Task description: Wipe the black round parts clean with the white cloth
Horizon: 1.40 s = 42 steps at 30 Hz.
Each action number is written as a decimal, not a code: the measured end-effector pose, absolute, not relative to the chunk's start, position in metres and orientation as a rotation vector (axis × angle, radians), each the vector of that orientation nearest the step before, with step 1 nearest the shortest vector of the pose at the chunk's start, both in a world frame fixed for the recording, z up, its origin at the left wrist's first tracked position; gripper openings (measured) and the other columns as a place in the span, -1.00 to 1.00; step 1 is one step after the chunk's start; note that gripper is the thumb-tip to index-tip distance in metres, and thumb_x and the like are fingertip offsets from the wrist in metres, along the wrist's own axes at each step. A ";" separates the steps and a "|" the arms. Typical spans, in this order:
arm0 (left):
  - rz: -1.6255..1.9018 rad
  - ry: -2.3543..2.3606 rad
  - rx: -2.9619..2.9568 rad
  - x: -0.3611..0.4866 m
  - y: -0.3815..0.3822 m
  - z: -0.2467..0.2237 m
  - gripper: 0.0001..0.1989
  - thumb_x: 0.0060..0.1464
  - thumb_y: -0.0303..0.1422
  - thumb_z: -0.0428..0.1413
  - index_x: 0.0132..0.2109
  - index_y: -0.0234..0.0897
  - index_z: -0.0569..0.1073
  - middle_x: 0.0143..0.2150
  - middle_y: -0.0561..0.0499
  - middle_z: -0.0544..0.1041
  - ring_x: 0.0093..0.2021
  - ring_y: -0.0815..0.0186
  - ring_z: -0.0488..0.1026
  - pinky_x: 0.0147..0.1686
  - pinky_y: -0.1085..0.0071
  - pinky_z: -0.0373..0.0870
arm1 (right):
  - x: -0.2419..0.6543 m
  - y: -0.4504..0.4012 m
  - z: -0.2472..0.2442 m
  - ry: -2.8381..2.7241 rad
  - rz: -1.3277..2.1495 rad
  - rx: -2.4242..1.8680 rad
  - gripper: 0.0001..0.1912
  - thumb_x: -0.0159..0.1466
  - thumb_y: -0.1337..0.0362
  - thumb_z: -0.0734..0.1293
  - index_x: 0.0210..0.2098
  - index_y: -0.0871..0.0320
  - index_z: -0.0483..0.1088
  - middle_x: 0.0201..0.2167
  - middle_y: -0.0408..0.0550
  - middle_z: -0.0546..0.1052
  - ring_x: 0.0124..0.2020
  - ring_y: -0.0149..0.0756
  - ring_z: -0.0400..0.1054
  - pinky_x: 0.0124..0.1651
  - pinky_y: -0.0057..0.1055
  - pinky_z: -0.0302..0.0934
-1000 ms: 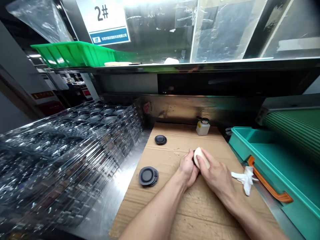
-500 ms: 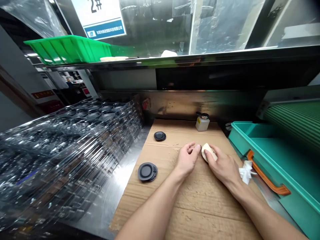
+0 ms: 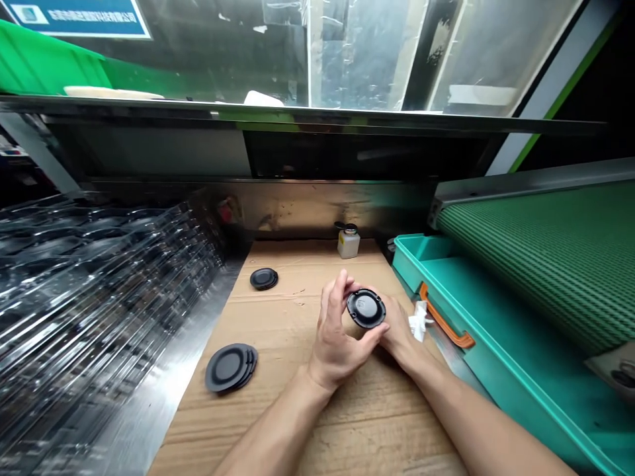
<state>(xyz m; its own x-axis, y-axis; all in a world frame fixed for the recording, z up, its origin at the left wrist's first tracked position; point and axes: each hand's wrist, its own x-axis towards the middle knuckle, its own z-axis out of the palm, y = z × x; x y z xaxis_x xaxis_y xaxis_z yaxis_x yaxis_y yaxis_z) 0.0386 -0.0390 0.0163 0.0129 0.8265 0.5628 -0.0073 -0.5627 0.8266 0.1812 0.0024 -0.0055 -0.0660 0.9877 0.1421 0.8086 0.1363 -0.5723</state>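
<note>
My left hand [image 3: 337, 337] is closed on a round black disc [image 3: 366, 308] with a raised rim and small notches, gripping its edge between thumb and fingers with the face turned toward me. My right hand [image 3: 397, 327] is just behind and to the right of the disc; its fingers are hidden, and the cream-coloured pad is out of sight. On the cardboard sheet [image 3: 297, 377], several overlapping black discs [image 3: 228, 367] lie at the left front. A smaller group of black discs [image 3: 264, 278] lies farther back.
A small white bottle [image 3: 348, 243] with a dark top stands at the back. Crumpled white tissue [image 3: 419, 322] lies beside a teal bin [image 3: 496, 344] with an orange handle. A green conveyor belt [image 3: 546, 231] runs at right; stacked clear plastic trays [image 3: 109, 291] fill the left.
My view has swung to the right. The left hand has turned and now presents the black disc's face; the right hand, which showed a cream-coloured pad, has moved behind the disc.
</note>
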 end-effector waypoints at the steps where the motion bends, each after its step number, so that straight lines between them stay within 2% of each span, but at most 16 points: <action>1: 1.640 0.853 1.635 0.039 -0.039 0.016 -0.03 -0.12 -0.48 0.28 0.37 -0.16 -0.03 0.23 -0.19 0.14 0.17 0.12 0.27 0.21 0.25 0.22 | 0.182 0.003 -0.006 -1.929 0.471 -1.709 -0.50 0.12 0.12 0.32 0.06 0.04 0.35 -0.32 -0.02 0.53 -0.28 -0.15 0.39 -0.22 -0.38 0.21; 7: 1.739 0.848 1.975 0.039 -0.036 0.012 -0.09 -0.09 -0.50 0.26 0.33 -0.14 -0.01 0.20 -0.22 0.10 0.19 0.09 0.25 0.16 0.11 0.30 | 0.183 0.006 -0.011 -1.938 0.475 -1.661 -0.58 0.18 0.13 0.27 0.01 0.10 0.38 -0.41 -0.04 0.50 -0.35 -0.21 0.36 -0.24 -0.38 0.24; 21: 1.716 0.892 2.041 0.037 -0.033 0.014 -0.15 -0.05 -0.47 0.26 0.31 -0.21 0.02 0.19 -0.21 0.17 0.18 0.16 0.23 0.15 0.17 0.30 | 0.180 0.002 0.001 -1.994 0.456 -1.803 -0.52 0.18 0.14 0.28 0.09 0.07 0.33 -0.32 -0.03 0.52 -0.28 -0.21 0.37 -0.21 -0.43 0.17; 23: 1.663 0.858 2.135 0.031 -0.031 0.018 -0.28 0.00 -0.46 0.21 0.27 -0.23 0.10 0.11 -0.16 0.30 0.12 0.21 0.28 0.12 0.22 0.31 | 0.178 0.001 0.002 -1.999 0.440 -1.858 -0.52 0.21 0.11 0.25 0.10 0.07 0.32 -0.30 -0.01 0.52 -0.26 -0.20 0.39 -0.21 -0.42 0.16; 25: 1.551 0.933 2.220 0.022 -0.025 0.019 -0.54 0.10 -0.44 0.12 0.15 -0.24 0.25 -0.04 -0.09 0.42 -0.02 0.28 0.35 0.02 0.29 0.33 | 0.175 0.001 0.002 -1.975 0.383 -1.940 -0.54 0.26 0.06 0.18 0.11 0.03 0.32 -0.27 0.01 0.52 -0.22 -0.16 0.40 -0.20 -0.38 0.15; 27: 1.347 1.240 2.247 0.010 -0.018 0.015 -0.75 0.19 -0.39 0.00 0.01 -0.26 0.36 -0.15 -0.08 0.44 -0.12 0.28 0.36 -0.05 0.28 0.32 | 0.172 0.002 0.000 -1.942 0.318 -2.000 -0.54 0.30 0.00 0.11 0.11 -0.04 0.31 -0.23 -0.01 0.53 -0.18 -0.11 0.41 -0.19 -0.33 0.15; 28: 1.206 1.453 2.238 0.005 -0.014 0.011 -0.77 0.22 -0.34 -0.04 -0.03 -0.28 0.39 -0.16 -0.10 0.44 -0.13 0.24 0.35 -0.07 0.24 0.30 | 0.171 0.002 -0.001 -1.933 0.295 -2.013 -0.54 0.31 -0.02 0.09 0.10 -0.07 0.32 -0.22 -0.02 0.53 -0.17 -0.10 0.41 -0.18 -0.31 0.15; 31: 0.820 1.891 2.209 -0.008 -0.008 -0.001 -0.62 0.24 -0.16 -0.12 0.03 -0.28 0.40 -0.05 -0.18 0.38 -0.02 0.08 0.28 -0.02 0.09 0.22 | 0.170 0.002 -0.004 -1.935 0.284 -2.014 -0.55 0.31 -0.06 0.07 0.08 -0.10 0.32 -0.21 -0.05 0.53 -0.16 -0.08 0.42 -0.20 -0.29 0.15; 34: 0.687 1.875 2.222 -0.015 -0.009 -0.006 -0.47 0.17 -0.04 -0.05 0.18 -0.22 0.30 0.08 -0.16 0.31 0.08 0.04 0.20 0.04 0.08 0.18 | 0.171 0.003 -0.006 -1.938 0.290 -2.013 -0.54 0.31 -0.07 0.06 0.08 -0.09 0.32 -0.21 -0.04 0.53 -0.17 -0.07 0.42 -0.23 -0.29 0.14; 39: 0.612 1.758 2.177 -0.016 -0.016 0.003 -0.50 0.02 -0.22 0.13 0.12 -0.24 0.37 0.04 -0.09 0.39 0.09 0.11 0.20 0.10 0.25 0.17 | 0.170 0.004 -0.006 -1.940 0.285 -2.013 -0.54 0.31 -0.06 0.05 0.08 -0.09 0.32 -0.23 -0.03 0.53 -0.18 -0.07 0.42 -0.25 -0.29 0.12; 42: 0.624 1.757 2.174 -0.026 -0.009 0.016 -0.40 -0.03 -0.27 0.15 0.19 -0.22 0.30 0.05 -0.08 0.41 0.11 0.11 0.22 0.11 0.28 0.18 | 0.170 0.005 -0.006 -1.942 0.311 -2.015 -0.54 0.31 -0.07 0.05 0.08 -0.09 0.31 -0.24 -0.02 0.53 -0.19 -0.07 0.42 -0.27 -0.30 0.10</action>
<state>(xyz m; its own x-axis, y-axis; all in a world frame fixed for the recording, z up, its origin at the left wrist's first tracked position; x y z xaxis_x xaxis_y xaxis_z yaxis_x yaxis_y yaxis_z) -0.0257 -0.0095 0.0163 0.1685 0.9732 0.1564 0.8538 -0.2233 0.4702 0.1695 0.0045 -0.0058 0.0497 0.9965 0.0669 0.9260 -0.0209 -0.3771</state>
